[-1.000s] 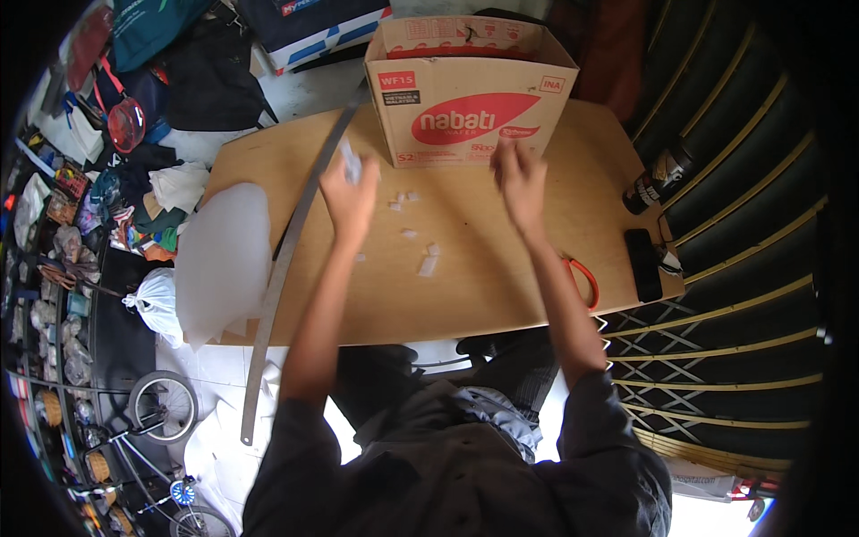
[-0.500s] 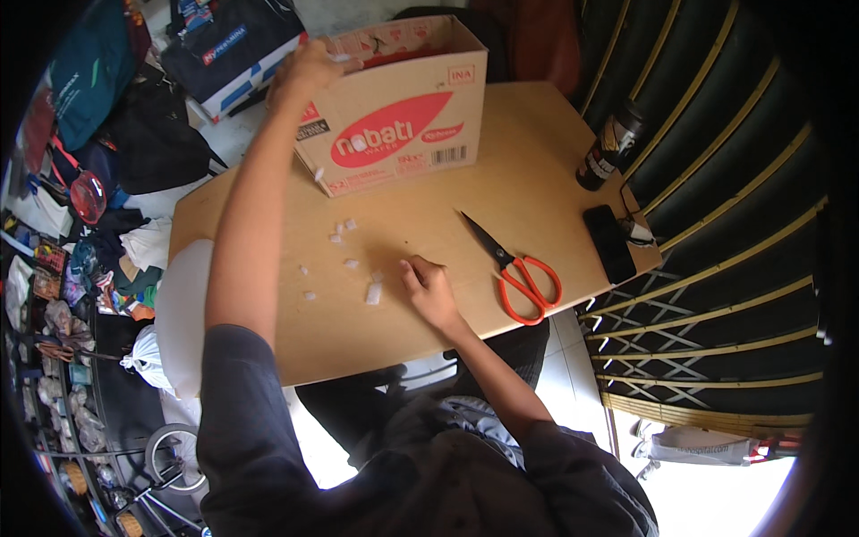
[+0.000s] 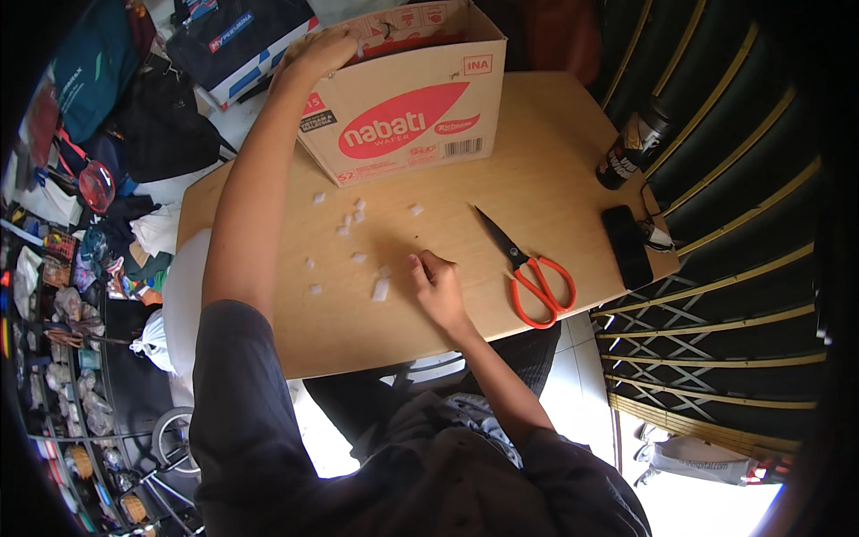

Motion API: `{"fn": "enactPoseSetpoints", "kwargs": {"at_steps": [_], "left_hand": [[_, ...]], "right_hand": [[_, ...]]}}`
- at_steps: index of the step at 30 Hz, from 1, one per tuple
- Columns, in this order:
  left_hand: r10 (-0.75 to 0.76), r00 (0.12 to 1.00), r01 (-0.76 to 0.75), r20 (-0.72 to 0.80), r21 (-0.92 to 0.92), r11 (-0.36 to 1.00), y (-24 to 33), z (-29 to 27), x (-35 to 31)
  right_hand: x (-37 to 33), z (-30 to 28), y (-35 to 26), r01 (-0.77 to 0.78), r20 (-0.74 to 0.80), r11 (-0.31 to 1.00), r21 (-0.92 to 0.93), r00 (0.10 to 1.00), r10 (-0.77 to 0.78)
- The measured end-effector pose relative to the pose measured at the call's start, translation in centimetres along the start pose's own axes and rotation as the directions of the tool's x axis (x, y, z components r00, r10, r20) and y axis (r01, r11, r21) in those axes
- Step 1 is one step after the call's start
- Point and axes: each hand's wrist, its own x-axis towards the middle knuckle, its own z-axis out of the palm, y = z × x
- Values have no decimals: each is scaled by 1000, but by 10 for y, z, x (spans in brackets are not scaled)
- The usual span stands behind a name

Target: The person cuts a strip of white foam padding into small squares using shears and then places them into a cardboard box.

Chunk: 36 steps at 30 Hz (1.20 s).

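A printed brown cardboard box (image 3: 394, 116) stands open-topped at the far side of the table. My left hand (image 3: 324, 52) reaches over its left upper edge, fingertips at the opening and partly hidden. My right hand (image 3: 438, 285) is curled closed just above the near part of the table, thumb against the fingers; whatever is inside it, if anything, is hidden. Between this hand and the box lie several small white pieces, among them a longer white piece (image 3: 381, 289) and a lone white piece (image 3: 416, 209). Scissors with orange handles (image 3: 543, 293) rest to the right, blades slightly apart.
A black phone (image 3: 626, 248) and a dark bottle (image 3: 633, 143) occupy the right side of the wooden table (image 3: 528, 188). Beyond that edge runs a folding metal gate (image 3: 716, 251). Bags, including a dark printed bag (image 3: 237, 45), and clothes pile up at left.
Two white pieces that were in front of the box have dropped onto the table. My left hand has shifted a little over the box edge. The whole view has shifted slightly; my right hand stays curled.
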Motion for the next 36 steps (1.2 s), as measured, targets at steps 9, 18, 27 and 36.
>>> {"fn": "enactPoseSetpoints", "kwargs": {"at_steps": [9,18,27,36], "left_hand": [[11,984,-37,-180,-138,990,20,-41,-28],[33,662,-448,-749,-359,819,-7,-13,-174],[435,895,-444,-96,-276,853,-88,102,-305],[328,927,-361,-180,-198,911,-84,111,-329]], "right_hand": [[3,1,13,-33,6,999,-17,999,33],[5,0,3,155,87,971,-183,986,-141],[32,10,1,554,413,715,-427,823,-391],[27,-28,7,518,428,624,-585,851,-304]]}}
